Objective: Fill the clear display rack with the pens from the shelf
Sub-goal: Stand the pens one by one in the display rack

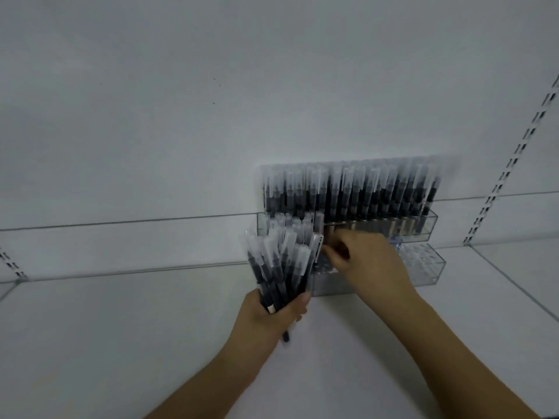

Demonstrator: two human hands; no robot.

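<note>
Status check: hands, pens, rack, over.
Left hand grips pen bundle. Right hand at clear display rack, pinching one pen, blurred. Back row full, front tier part empty. Nothing blocking.

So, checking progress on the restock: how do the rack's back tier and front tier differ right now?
The back tier holds a full row of upright capped pens; the front tier shows bare holes at its right end. The back tier sits higher, the front tier lower and nearer. Both are clear plastic.
</note>
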